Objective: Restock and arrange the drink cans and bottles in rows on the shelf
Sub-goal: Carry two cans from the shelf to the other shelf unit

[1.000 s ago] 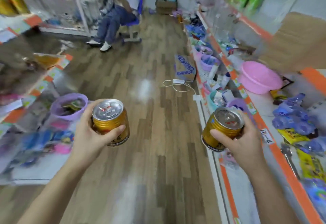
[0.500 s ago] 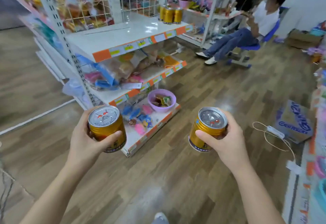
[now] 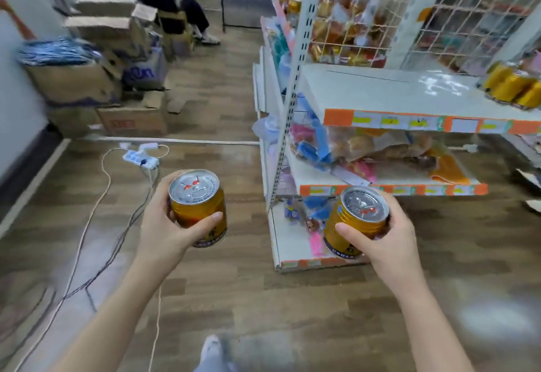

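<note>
The left hand (image 3: 164,225) wraps thumb and fingers round the wall of the left can (image 3: 199,210); the right hand (image 3: 386,237) grips the right can (image 3: 357,222) likewise. Both lids look sealed, so the cans are probably full: weighty, rigid, smooth, best held mid-wall. Above and right of the right hand, the white shelf (image 3: 380,90) carries matching shelved cans (image 3: 515,87).

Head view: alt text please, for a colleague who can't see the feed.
The left hand grips a gold drink can, the right hand a second gold can, above a wood floor. At right, a white shelf holds matching cans at its right end; cardboard boxes stand far left.
</note>
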Motion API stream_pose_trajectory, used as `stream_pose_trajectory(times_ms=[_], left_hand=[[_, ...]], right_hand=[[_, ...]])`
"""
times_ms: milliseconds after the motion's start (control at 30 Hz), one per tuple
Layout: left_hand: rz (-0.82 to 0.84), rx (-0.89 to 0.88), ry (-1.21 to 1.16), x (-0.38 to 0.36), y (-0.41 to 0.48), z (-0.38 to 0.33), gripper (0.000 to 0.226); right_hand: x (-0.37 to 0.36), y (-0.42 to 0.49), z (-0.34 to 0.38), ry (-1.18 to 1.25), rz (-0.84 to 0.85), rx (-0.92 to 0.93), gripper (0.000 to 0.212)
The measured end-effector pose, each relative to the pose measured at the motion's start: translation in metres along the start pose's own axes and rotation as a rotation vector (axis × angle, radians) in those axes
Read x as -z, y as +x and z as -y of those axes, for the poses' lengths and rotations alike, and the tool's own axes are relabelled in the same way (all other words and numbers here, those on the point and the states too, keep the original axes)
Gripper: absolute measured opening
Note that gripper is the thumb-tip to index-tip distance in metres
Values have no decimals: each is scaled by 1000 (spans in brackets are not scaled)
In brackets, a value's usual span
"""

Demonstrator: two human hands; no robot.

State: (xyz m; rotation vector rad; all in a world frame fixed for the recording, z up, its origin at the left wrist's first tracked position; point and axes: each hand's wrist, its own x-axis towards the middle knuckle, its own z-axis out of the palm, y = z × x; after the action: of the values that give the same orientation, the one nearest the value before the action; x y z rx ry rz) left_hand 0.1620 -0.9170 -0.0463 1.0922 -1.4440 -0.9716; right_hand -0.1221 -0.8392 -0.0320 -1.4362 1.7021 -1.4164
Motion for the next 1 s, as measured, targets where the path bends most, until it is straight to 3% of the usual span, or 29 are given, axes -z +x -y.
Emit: stream_pose_trajectory(times_ms=[267, 567, 1000], left_hand=[[-164, 10, 57, 62, 83, 40, 71], [-151, 10, 97, 117, 222, 73, 75], [-203, 19, 87, 130, 438, 142, 65]], right_hand=[[-89, 107, 1, 62, 113, 48, 66], [-192, 234, 11, 80, 125, 33, 65], [-296, 451, -18, 123, 191, 67, 62]])
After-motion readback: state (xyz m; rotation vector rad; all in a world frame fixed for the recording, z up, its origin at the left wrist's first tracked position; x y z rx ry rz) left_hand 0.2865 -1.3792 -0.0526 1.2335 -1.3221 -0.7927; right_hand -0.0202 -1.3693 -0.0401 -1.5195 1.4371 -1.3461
